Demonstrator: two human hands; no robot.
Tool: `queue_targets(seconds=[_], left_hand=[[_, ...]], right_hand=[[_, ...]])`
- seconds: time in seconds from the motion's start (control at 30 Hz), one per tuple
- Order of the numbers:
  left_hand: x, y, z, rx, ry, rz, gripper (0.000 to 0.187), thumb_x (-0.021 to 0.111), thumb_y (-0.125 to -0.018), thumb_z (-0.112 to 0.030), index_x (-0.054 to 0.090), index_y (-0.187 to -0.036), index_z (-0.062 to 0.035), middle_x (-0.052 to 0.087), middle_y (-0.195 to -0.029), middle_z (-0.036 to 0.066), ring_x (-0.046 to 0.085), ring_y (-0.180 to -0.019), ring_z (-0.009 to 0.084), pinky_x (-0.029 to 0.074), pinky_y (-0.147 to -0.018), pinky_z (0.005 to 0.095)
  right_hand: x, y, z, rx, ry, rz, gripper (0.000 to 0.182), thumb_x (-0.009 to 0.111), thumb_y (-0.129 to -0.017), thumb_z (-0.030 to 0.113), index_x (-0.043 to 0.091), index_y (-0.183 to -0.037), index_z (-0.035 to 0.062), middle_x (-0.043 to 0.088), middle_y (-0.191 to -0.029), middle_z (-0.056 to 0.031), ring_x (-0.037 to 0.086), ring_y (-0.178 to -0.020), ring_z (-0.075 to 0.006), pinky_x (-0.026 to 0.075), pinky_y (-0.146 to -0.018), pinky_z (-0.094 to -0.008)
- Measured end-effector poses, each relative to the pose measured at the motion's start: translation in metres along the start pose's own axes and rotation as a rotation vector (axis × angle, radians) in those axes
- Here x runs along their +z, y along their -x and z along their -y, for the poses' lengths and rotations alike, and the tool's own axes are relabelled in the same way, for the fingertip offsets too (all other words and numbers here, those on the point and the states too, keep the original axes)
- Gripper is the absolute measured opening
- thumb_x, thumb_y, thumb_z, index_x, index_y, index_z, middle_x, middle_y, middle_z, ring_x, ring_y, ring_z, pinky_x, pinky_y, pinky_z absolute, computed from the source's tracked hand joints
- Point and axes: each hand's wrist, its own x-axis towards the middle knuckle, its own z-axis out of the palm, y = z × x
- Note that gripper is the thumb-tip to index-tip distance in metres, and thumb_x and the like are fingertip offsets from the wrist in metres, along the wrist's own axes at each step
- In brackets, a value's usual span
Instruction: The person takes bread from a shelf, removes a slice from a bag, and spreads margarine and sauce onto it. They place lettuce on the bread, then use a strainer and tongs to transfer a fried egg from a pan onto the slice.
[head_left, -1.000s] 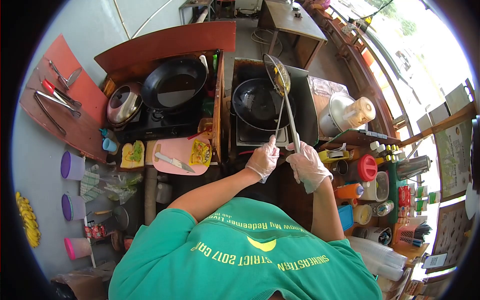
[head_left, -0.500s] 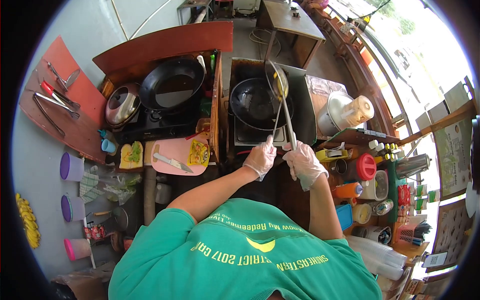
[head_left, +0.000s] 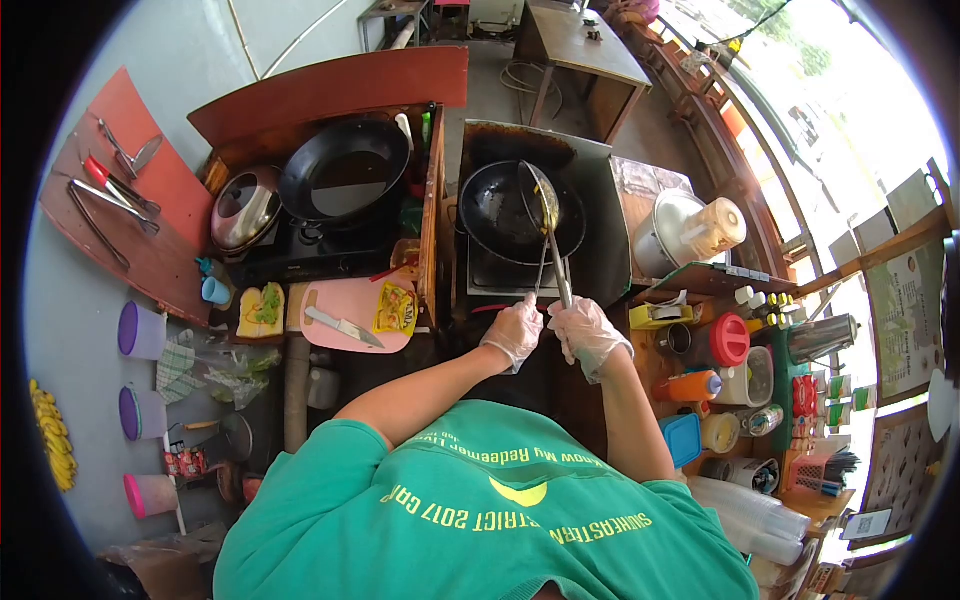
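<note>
My right hand, in a clear plastic glove, is closed around the handle of a round metal skimmer. The skimmer is tilted over the black wok, with yellow food against it. Beside it my left hand, gloved too, grips a thin metal utensil. That utensil slants up toward the skimmer; the kind of its far end cannot be made out. Dark, shiny liquid seems to lie in the wok, which sits on a stove.
Left of the wok, a large black pan sits on another stove. A pink cutting board bears a knife and a yellow packet. Bread with lettuce lies beside it. At right stand a silver pot and a red-lidded jug.
The skimmer has come down from near the wok's back right rim to over its middle, tilting differently. Both hands have drawn slightly back toward my body.
</note>
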Motion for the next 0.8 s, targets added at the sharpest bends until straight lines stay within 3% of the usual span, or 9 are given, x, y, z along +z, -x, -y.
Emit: queue_targets(seconds=[0.3,0.4,0.53,0.67,0.77,0.8], left_hand=[[-0.006,-0.007,-0.012,-0.043,0.056,-0.012,0.040,0.054,-0.096,-0.018,0.055,-0.124,0.0096,0.069,-0.081,0.024,0.068,-0.076,0.0420,0.055,-0.068,0.0501],[-0.006,-0.009,-0.003,-0.029,-0.001,0.019,0.039,0.055,-0.095,-0.017,0.055,-0.123,0.0093,0.069,-0.081,0.024,0.068,-0.077,0.0413,0.055,-0.068,0.0494],[-0.036,-0.026,-0.017,0.054,-0.236,0.146,0.044,0.056,-0.094,-0.016,0.052,-0.129,0.0114,0.067,-0.079,0.023,0.070,-0.078,0.0399,0.056,-0.070,0.0462],[-0.080,-0.049,-0.041,0.043,-0.849,0.193,0.036,0.052,-0.094,-0.012,0.056,-0.124,0.0081,0.069,-0.088,0.016,0.073,-0.073,0.0275,0.061,-0.062,0.0393],[-0.110,-0.059,-0.031,0.145,-0.913,0.042,0.025,0.049,-0.100,-0.012,0.062,-0.115,0.0025,0.067,-0.085,0.012,0.072,-0.075,0.0273,0.060,-0.059,0.0373],[-0.123,-0.062,-0.031,0.171,-0.906,0.036,0.024,0.049,-0.099,-0.012,0.062,-0.115,0.0019,0.067,-0.086,0.012,0.072,-0.076,0.0274,0.060,-0.060,0.0376]], right_hand=[[0.007,0.005,0.009,-0.062,0.106,-0.075,0.023,0.060,-0.090,0.020,0.059,-0.104,0.0019,0.053,-0.064,-0.0049,0.050,-0.039,-0.0177,0.041,-0.035,-0.0320],[0.001,0.000,0.009,0.012,0.101,-0.019,0.024,0.060,-0.089,0.018,0.059,-0.106,0.0017,0.052,-0.063,-0.0045,0.048,-0.038,-0.0180,0.041,-0.035,-0.0315],[-0.026,0.001,-0.002,-0.070,-0.143,0.050,0.026,0.062,-0.087,0.014,0.059,-0.110,0.0007,0.049,-0.061,-0.0019,0.047,-0.039,-0.0158,0.038,-0.036,-0.0310],[-0.066,-0.007,-0.037,-0.107,-0.721,0.288,0.037,0.058,-0.089,0.005,0.054,-0.125,-0.0024,0.036,-0.057,0.0056,0.037,-0.040,-0.0077,0.033,-0.037,-0.0248],[-0.074,-0.026,-0.079,-0.097,-0.978,0.466,0.042,0.054,-0.092,0.005,0.050,-0.133,-0.0028,0.034,-0.058,0.0066,0.035,-0.040,-0.0067,0.033,-0.038,-0.0247],[-0.072,-0.028,-0.089,-0.108,-0.989,0.439,0.042,0.052,-0.093,0.005,0.048,-0.134,-0.0024,0.034,-0.057,0.0066,0.035,-0.040,-0.0071,0.033,-0.038,-0.0248]])
